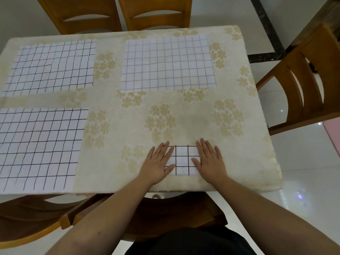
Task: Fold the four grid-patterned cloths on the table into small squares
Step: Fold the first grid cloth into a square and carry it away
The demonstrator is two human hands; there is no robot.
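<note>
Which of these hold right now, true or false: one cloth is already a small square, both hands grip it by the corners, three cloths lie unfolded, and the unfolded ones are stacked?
1. One cloth is folded small: true, the folded cloth lies near the front table edge.
2. Both hands grip its corners: false, the left hand and right hand press flat on it.
3. Three cloths lie unfolded: true, the far-left cloth, far-right cloth and near-left cloth.
4. They are stacked: false, they lie apart.
</note>
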